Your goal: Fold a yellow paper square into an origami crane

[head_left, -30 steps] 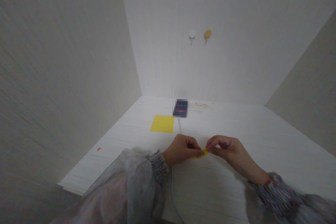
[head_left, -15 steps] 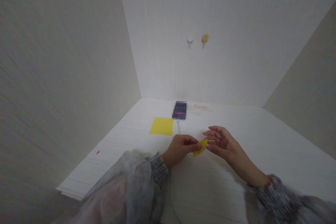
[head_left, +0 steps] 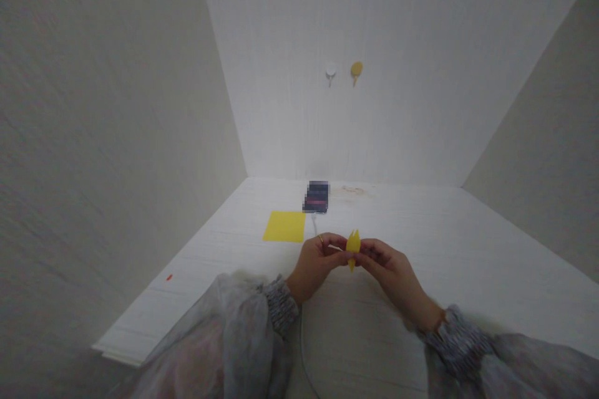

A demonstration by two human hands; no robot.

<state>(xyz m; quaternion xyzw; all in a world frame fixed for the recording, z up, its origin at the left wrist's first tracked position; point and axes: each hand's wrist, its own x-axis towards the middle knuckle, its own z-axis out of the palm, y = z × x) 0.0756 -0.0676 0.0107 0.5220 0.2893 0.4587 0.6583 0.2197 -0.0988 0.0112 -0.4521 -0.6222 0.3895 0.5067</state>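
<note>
A small folded yellow paper piece [head_left: 352,244] stands upright between my two hands, lifted a little above the white table [head_left: 468,262]. My left hand [head_left: 316,262], a ring on one finger, pinches its left side. My right hand [head_left: 386,267] pinches its right side with closed fingers. Its two pointed tips stick up above my fingertips.
A flat yellow paper square [head_left: 284,226] lies on the table behind my left hand. A dark phone [head_left: 316,196] stands further back with a white cable [head_left: 304,336] running toward me. Two hooks, one white [head_left: 331,72] and one yellow [head_left: 356,71], are on the back wall. Walls close in left and right.
Both hands rose from the tabletop with the folded paper. My right hand opened briefly, then pinched the paper again; the piece turned from lying flat to standing upright.
</note>
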